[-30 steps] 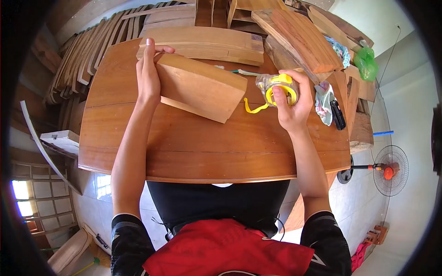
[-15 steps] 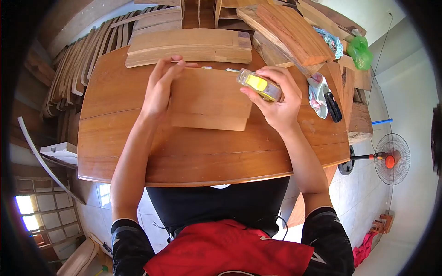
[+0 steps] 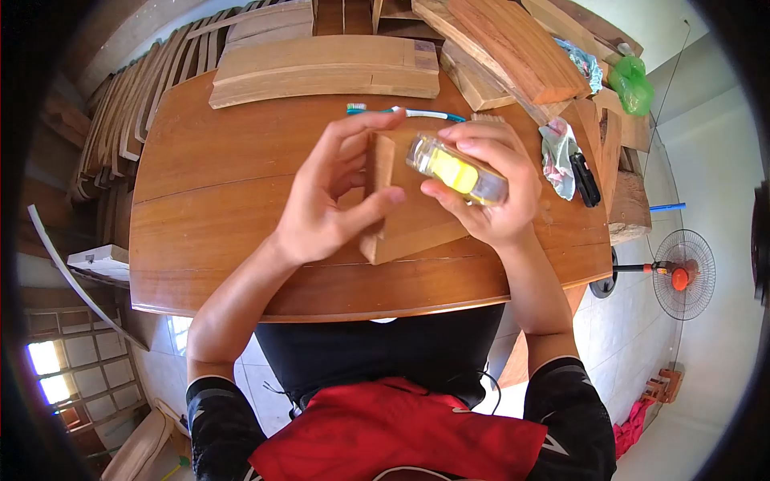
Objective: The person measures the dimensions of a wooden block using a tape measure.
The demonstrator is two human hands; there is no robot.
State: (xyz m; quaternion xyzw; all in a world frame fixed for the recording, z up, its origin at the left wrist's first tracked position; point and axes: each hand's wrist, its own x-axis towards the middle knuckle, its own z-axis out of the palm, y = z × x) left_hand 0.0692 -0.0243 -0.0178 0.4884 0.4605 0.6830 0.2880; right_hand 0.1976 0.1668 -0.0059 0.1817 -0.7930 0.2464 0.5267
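A wooden block (image 3: 421,224) is tilted above the table, its narrow end face turned toward the left. My left hand (image 3: 333,188) is at that end, thumb and fingers around its edge. In my right hand (image 3: 497,172) is a clear and yellow tape measure (image 3: 455,171), held over the block's right part. Behind the block, a teal and white toothbrush (image 3: 417,114) lies on the wooden table (image 3: 208,216).
Curved boards (image 3: 321,68) lie at the table's back edge. Stacked planks (image 3: 521,56) fill the back right, near a crumpled cloth (image 3: 557,156) and a black object (image 3: 585,179). A fan (image 3: 682,275) stands on the right.
My left hand has moved right and down, and the block has turned so that its end face shows. The toothbrush has come into fuller view. My right hand has shifted slightly right and down.
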